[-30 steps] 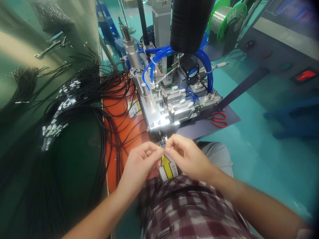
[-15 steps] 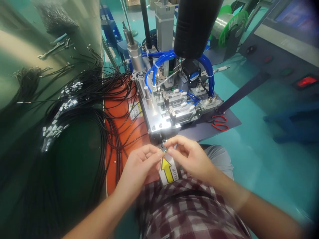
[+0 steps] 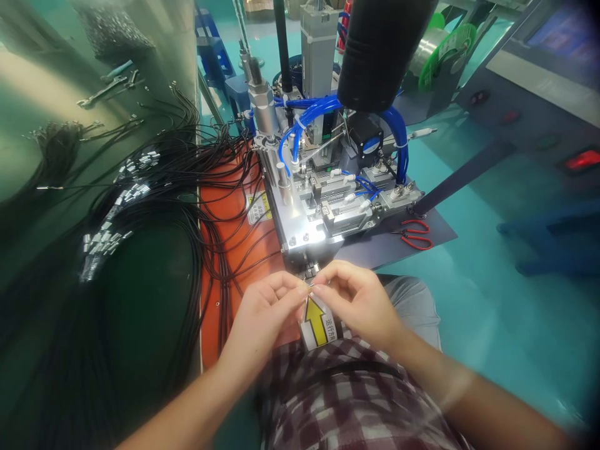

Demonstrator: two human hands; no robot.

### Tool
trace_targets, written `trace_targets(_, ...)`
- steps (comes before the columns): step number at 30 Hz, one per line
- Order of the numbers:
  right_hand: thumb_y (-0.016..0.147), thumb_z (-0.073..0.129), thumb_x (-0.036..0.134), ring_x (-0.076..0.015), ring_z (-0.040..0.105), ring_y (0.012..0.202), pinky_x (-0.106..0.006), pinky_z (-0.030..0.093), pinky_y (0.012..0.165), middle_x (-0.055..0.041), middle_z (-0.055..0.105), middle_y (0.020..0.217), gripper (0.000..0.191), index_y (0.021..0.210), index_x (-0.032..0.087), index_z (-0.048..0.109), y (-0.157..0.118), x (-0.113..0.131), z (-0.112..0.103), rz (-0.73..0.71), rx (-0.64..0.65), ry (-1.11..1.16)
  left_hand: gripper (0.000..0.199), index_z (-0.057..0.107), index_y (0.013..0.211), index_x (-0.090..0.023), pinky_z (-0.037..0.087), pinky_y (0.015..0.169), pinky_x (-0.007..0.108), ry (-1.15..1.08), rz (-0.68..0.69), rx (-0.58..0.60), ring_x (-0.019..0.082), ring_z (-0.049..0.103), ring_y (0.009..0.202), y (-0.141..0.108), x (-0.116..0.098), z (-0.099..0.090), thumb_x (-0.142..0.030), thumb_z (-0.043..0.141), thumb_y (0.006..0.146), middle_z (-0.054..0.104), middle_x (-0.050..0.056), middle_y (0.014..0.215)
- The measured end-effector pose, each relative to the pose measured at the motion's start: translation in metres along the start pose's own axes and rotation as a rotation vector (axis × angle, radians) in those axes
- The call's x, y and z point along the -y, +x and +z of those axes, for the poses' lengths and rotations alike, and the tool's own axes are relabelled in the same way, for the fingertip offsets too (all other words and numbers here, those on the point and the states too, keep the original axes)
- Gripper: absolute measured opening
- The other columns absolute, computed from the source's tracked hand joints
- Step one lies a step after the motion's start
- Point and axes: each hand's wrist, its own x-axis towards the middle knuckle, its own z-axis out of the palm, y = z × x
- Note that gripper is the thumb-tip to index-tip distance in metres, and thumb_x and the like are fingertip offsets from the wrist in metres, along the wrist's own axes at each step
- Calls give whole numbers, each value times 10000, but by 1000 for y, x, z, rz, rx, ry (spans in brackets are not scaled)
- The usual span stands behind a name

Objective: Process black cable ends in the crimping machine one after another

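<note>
1. Left hand (image 3: pixel 265 309) and right hand (image 3: pixel 359 303) both grip by pinching a tiny, shiny metal piece (image 3: pixel 310 285).
2. It's near a yellow arrow (image 3: pixel 317 322) on a white label (image 3: pixel 307 334).
3. Label says "运行方向".

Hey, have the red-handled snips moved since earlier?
No: the red-handled snips lie at the same place on the grey plate, no nearer its corner; only the view has shifted.

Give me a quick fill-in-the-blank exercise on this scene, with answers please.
The left hand and right hand pinch a small metal piece near a yellow printed ____.
The scissors have handles coloured ____.
The cables crossing the orange board are coloured ____.
The spool has flanges coloured ____.
Missing words: arrow; red; black; green.
</note>
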Motion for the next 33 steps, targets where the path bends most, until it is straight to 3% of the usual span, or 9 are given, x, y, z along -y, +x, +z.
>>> trace_targets(6,788,662,246,-121,530,602,-249,405,540,-17,629,730,85,785,161,657,0,3,2,89,-4,87,237,560,690,-144,291,449,108,80,73,-21,22,416,475,1,4,0,-307,652,834,514,-57,546)
trace_targets(13,751,649,234,-53,345,426,-197,252,397,62,461,528,100,724,152,597,2,10,3,287,44,230,198,579,706,-145,373,532,140,124,131,-26,48,456,531,1,7,2,-285,645,830,534,-46,560)
trace_targets(24,735,660,233,-53,355,438,-185,267,411,73,448,509,113,734,151,582,2,11,7,303,21,285,203,556,656,-151,320,474,143,123,132,-59,41,397,472,1,6,4,-243,610,829,504,-60,515)
trace_targets(28,773,640,260,-52,305,419,-184,237,398,88,403,470,129,734,162,566,2,11,6,329,44,266,221,540,655,-155,360,509,160,126,143,-80,57,435,507,1,6,4,-271,616,827,508,-54,538)
trace_targets(33,822,614,305,-70,354,465,-190,283,430,64,455,531,151,773,172,562,2,6,7,264,36,221,186,586,720,-147,385,542,184,196,163,-69,77,459,541,4,6,3,-302,625,815,520,-42,562)
